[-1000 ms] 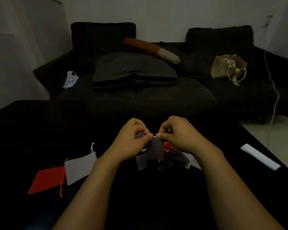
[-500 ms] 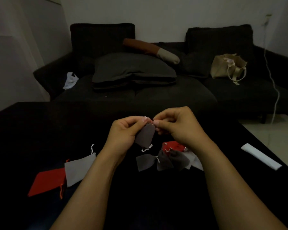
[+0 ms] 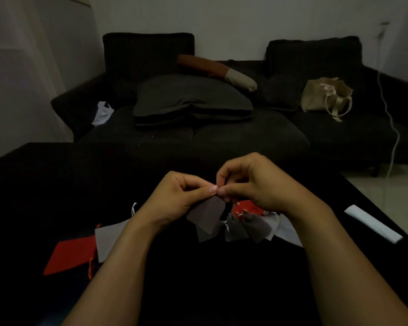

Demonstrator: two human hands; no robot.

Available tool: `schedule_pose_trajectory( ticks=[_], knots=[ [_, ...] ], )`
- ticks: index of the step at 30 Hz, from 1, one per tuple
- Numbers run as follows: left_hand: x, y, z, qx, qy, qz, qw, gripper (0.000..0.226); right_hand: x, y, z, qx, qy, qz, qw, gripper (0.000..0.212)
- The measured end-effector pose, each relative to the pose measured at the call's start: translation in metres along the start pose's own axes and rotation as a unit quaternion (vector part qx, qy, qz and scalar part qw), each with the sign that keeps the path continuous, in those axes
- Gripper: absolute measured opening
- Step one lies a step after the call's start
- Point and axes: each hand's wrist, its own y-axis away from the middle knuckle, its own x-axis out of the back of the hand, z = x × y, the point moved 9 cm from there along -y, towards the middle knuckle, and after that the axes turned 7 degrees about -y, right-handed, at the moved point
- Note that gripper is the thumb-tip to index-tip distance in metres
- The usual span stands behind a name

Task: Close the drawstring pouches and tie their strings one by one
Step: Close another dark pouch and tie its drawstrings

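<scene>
both hands (image 3: 218, 194) on grey pouch (image 3: 206, 214)

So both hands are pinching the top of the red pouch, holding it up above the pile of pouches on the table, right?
Not quite: the pouch held up is grey, not red. The head view shows the left hand and the right hand pinching the top of the grey pouch above the pile of pouches on the table. One red pouch lies in that pile, untouched.
</scene>
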Motion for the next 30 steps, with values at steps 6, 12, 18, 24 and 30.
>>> schedule_pose_trajectory(
  ticks=[6, 12, 18, 24, 30],
  knots=[
    [-0.001, 0.004, -0.012, 0.061, 0.082, -0.017, 0.995, 0.016, -0.014, 0.004, 0.005, -0.032, -0.102, -0.064, 0.992, 0.009],
    [-0.022, 0.002, -0.017, 0.103, 0.321, -0.001, 0.941, 0.024, -0.015, 0.003, -0.001, -0.012, -0.262, -0.059, 0.963, 0.010],
    [-0.031, -0.002, -0.014, 0.095, 0.356, -0.004, 0.930, 0.028, -0.005, 0.004, 0.004, -0.010, -0.274, -0.031, 0.961, 0.013],
    [-0.027, -0.001, -0.011, 0.093, 0.350, 0.017, 0.932, 0.019, -0.008, 0.001, 0.001, -0.019, -0.285, -0.016, 0.958, 0.016],
    [-0.029, -0.002, -0.005, 0.068, 0.333, 0.001, 0.940, 0.024, -0.011, 0.005, 0.002, -0.030, -0.292, -0.040, 0.955, 0.007]
  ],
)
